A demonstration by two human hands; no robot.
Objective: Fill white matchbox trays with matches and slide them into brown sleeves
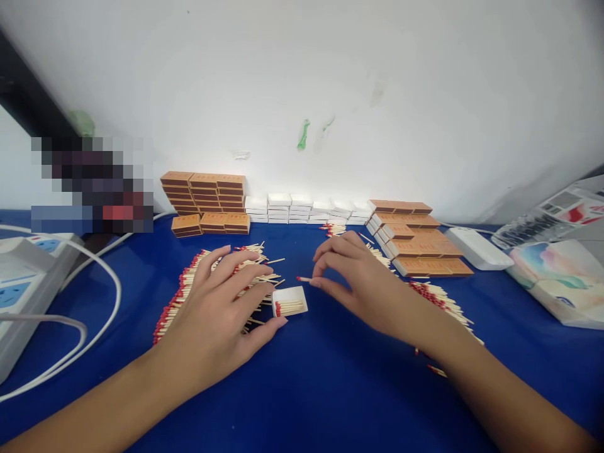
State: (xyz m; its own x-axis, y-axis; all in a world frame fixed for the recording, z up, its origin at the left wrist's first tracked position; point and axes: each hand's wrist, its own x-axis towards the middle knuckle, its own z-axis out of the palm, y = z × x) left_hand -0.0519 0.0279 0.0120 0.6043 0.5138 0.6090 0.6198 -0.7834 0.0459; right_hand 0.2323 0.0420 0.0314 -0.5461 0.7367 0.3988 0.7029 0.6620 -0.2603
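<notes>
A small white matchbox tray (290, 301) with a few red-tipped matches in it lies on the blue table (330, 390). My left hand (221, 308) lies on a spread of loose matches (189, 289), fingers stretched out, with the thumb and one fingertip against the tray's left side. My right hand (363, 280) hovers just right of the tray and pinches a single match (304, 279) between thumb and forefinger, its red head pointing left. More loose matches (441, 299) lie under and behind my right wrist.
Stacks of brown matchbox sleeves (205, 201) stand at the back left, and more sleeves (419, 242) at the back right. White inner trays (302, 209) line the wall. A power strip with white cables (28, 283) sits at left. Packets (557, 277) lie at right.
</notes>
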